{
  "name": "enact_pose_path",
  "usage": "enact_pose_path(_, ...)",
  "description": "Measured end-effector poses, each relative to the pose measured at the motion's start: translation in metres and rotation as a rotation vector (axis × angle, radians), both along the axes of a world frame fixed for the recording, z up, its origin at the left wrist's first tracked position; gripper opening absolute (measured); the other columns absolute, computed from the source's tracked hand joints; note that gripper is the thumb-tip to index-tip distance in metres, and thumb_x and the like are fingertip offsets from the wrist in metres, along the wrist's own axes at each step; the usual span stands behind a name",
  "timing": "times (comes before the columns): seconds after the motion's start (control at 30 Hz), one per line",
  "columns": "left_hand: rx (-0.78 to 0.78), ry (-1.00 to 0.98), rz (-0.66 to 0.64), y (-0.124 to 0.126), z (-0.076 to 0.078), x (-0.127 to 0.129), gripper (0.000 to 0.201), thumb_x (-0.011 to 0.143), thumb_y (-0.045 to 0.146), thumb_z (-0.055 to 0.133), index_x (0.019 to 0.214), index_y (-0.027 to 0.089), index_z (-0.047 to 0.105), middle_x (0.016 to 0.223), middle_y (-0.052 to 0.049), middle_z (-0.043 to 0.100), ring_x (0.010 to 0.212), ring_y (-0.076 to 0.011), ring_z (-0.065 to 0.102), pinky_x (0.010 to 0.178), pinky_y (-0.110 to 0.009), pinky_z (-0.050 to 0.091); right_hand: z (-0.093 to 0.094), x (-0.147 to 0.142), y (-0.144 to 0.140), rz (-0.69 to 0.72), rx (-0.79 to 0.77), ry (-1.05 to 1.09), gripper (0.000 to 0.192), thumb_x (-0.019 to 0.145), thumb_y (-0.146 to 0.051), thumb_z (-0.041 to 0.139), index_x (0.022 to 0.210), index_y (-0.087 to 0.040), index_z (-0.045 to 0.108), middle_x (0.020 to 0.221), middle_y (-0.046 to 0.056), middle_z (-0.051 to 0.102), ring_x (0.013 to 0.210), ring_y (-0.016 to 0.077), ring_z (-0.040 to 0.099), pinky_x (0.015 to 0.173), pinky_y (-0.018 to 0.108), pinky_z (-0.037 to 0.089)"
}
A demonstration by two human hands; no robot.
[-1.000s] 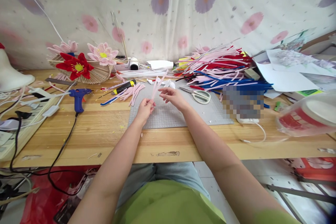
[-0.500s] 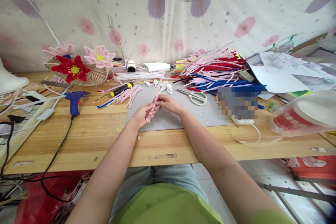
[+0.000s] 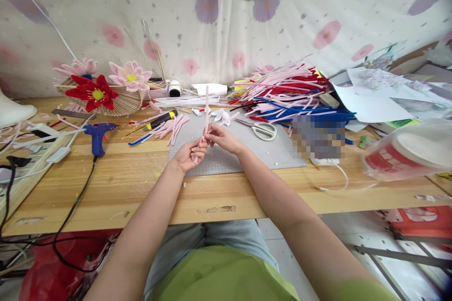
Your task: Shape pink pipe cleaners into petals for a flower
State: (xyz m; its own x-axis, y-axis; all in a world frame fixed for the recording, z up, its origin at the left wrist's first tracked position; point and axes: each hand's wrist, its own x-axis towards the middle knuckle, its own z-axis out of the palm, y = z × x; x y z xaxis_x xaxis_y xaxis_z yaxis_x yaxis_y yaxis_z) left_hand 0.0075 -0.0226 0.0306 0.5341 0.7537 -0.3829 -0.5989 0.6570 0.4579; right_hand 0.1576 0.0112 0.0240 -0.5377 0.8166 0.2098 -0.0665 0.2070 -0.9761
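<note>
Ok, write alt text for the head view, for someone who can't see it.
Both hands, left hand and right hand, pinch a pink pipe cleaner upright over a grey cutting mat on a wooden table. Scissors, a blue glue gun and a pile of pipe cleaners lie around.
</note>
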Motion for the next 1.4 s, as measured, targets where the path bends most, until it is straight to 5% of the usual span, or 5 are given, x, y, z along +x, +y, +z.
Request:
enact_pose_path(0.57, 0.128, 0.04, 0.085, 0.001, 0.005, 0.007, 0.017, 0.083, 0.011, 0.039, 0.071, 0.012, 0.052, 0.054, 0.003, 0.036, 0.036, 0.0004, 0.026, 0.029, -0.009, 0.019, -0.001, -0.012, 0.004, -0.255, 0.176, -0.079, 0.022, 0.075, -0.039, 0.046, 0.071, -0.018, 0.043, 0.066, -0.002, 0.046, 0.059, 0.0083, 0.044, 0.05, 0.02, 0.039)
enact_pose_path(0.87, 0.73, 0.984, 0.504, 0.004, -0.011, 0.019, 0.014, 0.069, 0.021, 0.059, 0.058, 0.016, 0.054, 0.058, -0.002, 0.05, 0.056, -0.01, 0.048, 0.046, -0.017, 0.028, -0.006, -0.01, 0.008, -0.454, 0.313, -0.381, 0.011, 0.076, -0.026, 0.043, 0.069, -0.017, 0.045, 0.069, 0.0, 0.051, 0.068, 0.0117, 0.046, 0.066, 0.025, 0.037)
enact_pose_path(1.0, 0.829, 1.135, 0.608, 0.002, -0.015, 0.02, 0.01, 0.068, 0.021, 0.06, 0.06, 0.019, 0.055, 0.067, -0.005, 0.054, 0.079, -0.0165, 0.053, 0.054, -0.018, 0.031, -0.006, -0.013, 0.009, -0.514, 0.29, -0.454, 0.011, 0.076, -0.026, 0.043, 0.071, -0.017, 0.047, 0.071, 0.001, 0.055, 0.069, 0.0128, 0.048, 0.067, 0.027, 0.037)
enact_pose_path(1.23, 0.513, 0.817, 0.444, 0.007, -0.019, 0.016, 0.007, 0.07, 0.022, 0.057, 0.067, 0.016, 0.056, 0.057, -0.001, 0.056, 0.048, -0.0113, 0.052, 0.046, -0.021, 0.038, -0.004, -0.007, 0.007, -0.319, 0.232, -0.305, 0.027, 0.073, -0.028, 0.05, 0.099, -0.021, 0.046, 0.077, 0.0, 0.057, 0.062, 0.0107, 0.052, 0.061, 0.026, 0.043)
enact_pose_path(1.4, 0.202, 0.421, 0.278, 0.01, -0.007, 0.003, 0.005, 0.072, 0.015, 0.053, 0.071, 0.011, 0.056, 0.058, -0.001, 0.054, 0.043, -0.0047, 0.048, 0.04, -0.016, 0.04, 0.005, 0.001, 0.006, -0.411, 0.177, 0.019, 0.044, 0.072, -0.035, 0.051, 0.113, -0.027, 0.036, 0.101, 0.003, 0.055, 0.071, 0.0094, 0.052, 0.063, 0.023, 0.045)
